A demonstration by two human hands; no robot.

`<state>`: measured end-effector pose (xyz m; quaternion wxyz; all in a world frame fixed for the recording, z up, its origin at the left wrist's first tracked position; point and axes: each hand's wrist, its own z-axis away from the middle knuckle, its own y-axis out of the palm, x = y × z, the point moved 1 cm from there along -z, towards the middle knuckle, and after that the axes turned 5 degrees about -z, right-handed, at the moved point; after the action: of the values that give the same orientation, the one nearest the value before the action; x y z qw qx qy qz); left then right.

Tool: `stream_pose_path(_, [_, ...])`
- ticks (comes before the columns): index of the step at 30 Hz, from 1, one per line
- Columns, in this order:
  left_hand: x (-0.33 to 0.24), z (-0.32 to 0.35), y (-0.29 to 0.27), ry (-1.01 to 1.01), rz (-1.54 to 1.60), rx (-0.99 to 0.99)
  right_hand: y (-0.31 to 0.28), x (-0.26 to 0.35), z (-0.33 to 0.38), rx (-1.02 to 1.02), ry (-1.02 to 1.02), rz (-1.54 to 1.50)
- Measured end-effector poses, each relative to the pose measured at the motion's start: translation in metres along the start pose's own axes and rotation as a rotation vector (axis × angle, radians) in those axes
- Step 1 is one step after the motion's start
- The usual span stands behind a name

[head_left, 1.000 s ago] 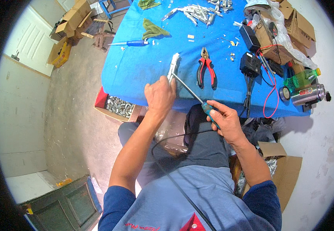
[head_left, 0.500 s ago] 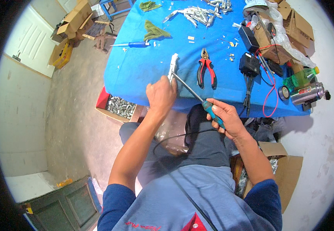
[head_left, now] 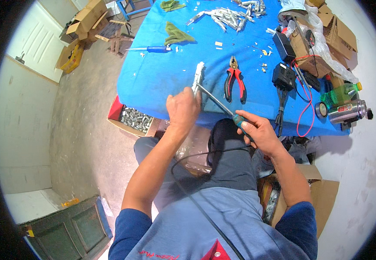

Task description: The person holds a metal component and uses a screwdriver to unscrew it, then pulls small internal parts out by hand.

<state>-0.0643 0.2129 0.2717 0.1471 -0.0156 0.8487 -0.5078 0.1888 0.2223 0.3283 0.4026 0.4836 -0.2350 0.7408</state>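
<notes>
Head view: left fingers (head_left: pixel 189 93) seemingly clamp a whitish strip (head_left: pixel 199 76); right fingers (head_left: pixel 247 117) grip a teal-handled tool (head_left: pixel 238 120).

A: ok so what's that surface even covered in?

B: It's a table under a bright blue cloth (head_left: pixel 142 82), kinda creased. Pliers with red-and-black handles (head_left: pixel 233 73) lie near the middle, and a slim screwdriver with a blue handle (head_left: pixel 155 49) is over by the left edge.

A: And the fuzzy green stuff?

B: Two crumpled olive-green rags (head_left: pixel 178 35), with a messy heap of slim silvery-white metal pieces (head_left: pixel 227 18) to the right of them.

A: Right side looks packed lol

B: Yep: two boxy black plastic units (head_left: pixel 284 77), a green see-through bottle (head_left: pixel 341 93) and a shiny metal flask (head_left: pixel 343 112), both on their sides.
</notes>
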Motion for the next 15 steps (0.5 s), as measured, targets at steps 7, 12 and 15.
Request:
stream_pose_path(7, [0.001, -0.003, 0.001, 0.001, 0.013, 0.0, 0.017, -0.009, -0.004, -0.182, -0.39, 0.509])
stream_pose_path(12, [0.001, -0.004, 0.0, -0.014, 0.031, 0.011, 0.022, -0.009, -0.007, -0.269, -0.606, 0.763])
stream_pose_path(15, [0.002, -0.004, 0.001, -0.026, 0.034, 0.016, 0.027, -0.011, -0.005, -0.32, -0.619, 0.998])
